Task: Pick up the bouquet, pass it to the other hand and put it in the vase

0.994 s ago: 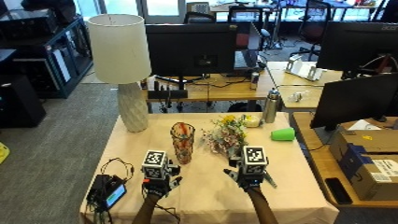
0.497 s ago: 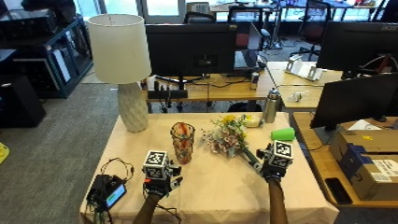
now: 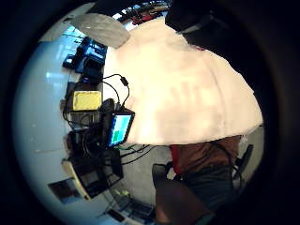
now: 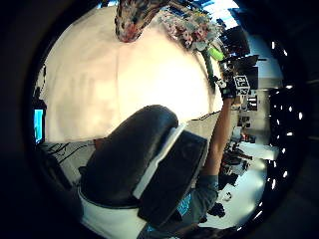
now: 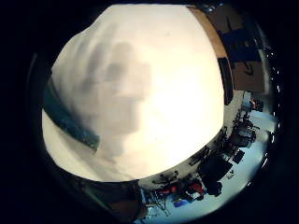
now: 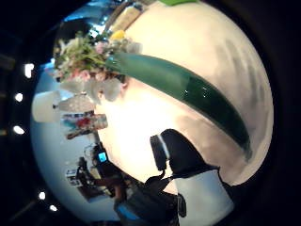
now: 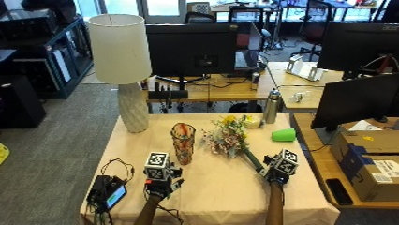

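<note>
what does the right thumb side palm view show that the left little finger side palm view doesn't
Only the right thumb side palm view shows the bouquet, flowers at one end and its green stem wrap running across the tablecloth close to the palm, plus the vase farther off.

Only the left little finger side palm view shows the small device with a lit screen and tangled cables at the table's edge.

Both share the pale tablecloth and the office beyond.

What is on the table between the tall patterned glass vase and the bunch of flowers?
Nothing: in the outside view only bare beige tablecloth shows between the tall patterned glass vase and the bouquet of pink, white and yellow flowers.
</note>
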Demonstrator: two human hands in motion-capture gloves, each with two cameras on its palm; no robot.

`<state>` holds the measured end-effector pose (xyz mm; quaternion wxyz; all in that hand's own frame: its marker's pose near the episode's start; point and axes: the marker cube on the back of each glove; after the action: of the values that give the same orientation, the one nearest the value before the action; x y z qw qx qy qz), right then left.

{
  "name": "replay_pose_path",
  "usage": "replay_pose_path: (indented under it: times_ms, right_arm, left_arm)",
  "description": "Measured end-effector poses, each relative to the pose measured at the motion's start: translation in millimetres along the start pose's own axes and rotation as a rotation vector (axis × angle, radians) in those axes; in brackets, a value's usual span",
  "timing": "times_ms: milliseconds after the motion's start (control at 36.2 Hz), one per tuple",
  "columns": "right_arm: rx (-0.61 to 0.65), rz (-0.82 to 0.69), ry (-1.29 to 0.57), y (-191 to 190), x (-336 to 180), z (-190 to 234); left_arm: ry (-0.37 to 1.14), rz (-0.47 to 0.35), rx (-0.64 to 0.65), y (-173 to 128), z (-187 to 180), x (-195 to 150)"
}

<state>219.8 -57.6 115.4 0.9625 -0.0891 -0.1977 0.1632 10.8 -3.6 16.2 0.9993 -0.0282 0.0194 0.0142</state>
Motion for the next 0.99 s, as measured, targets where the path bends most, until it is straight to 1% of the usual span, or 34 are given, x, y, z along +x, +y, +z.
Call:
replay_pose_path:
  times_ms: [55, 83, 138, 193, 248, 359, 414, 497, 663, 745, 939, 994]
  right_arm:
    - [-0.051, -0.035, -0.045, 0.1, -4.2, 8.9]
    - [-0.055, -0.034, -0.042, -1.8, -3.6, 12.6]
    - [-0.031, 0.029, 0.022, -6.1, 4.5, 17.3]
    - [0.007, 0.102, 0.090, -9.0, 13.4, 19.2]
    - [0.079, 0.149, 0.147, -13.9, 20.3, 18.6]
    - [0.244, 0.152, 0.202, -23.9, 17.3, 13.7]
    - [0.285, 0.151, 0.229, -24.2, 14.7, 10.4]
    - [0.309, 0.173, 0.262, -21.0, 15.2, 6.0]
    - [0.348, 0.152, 0.202, -27.9, 12.1, 7.1]
    - [0.376, 0.153, 0.208, -30.8, 14.1, 6.9]
    - [0.388, 0.145, 0.174, -32.3, 14.4, 9.8]
    - [0.392, 0.140, 0.151, -32.0, 13.3, 9.4]
  left_arm:
    - [-0.005, -0.005, -0.014, 3.7, -1.7, 0.1]
    - [-0.009, -0.007, -0.018, 3.6, -0.4, -0.8]
    - [-0.017, -0.011, -0.024, 1.5, 3.9, -3.1]
    - [-0.018, -0.011, -0.025, -0.5, 7.0, -4.3]
    - [-0.011, -0.008, -0.019, -2.6, 8.7, -4.0]
    - [-0.006, -0.007, -0.021, -0.2, 6.5, -2.7]
    - [-0.010, -0.007, -0.028, 1.3, 6.3, -2.4]
    - [-0.014, -0.006, -0.043, 2.4, 7.8, -2.0]
    - [-0.019, -0.009, -0.035, 1.5, 7.7, -2.3]
    - [-0.017, -0.007, -0.033, 0.9, 8.0, -2.1]
    - [-0.006, -0.004, -0.008, -9.2, 13.9, -4.3]
    - [-0.007, -0.006, -0.009, -8.1, 11.3, -3.8]
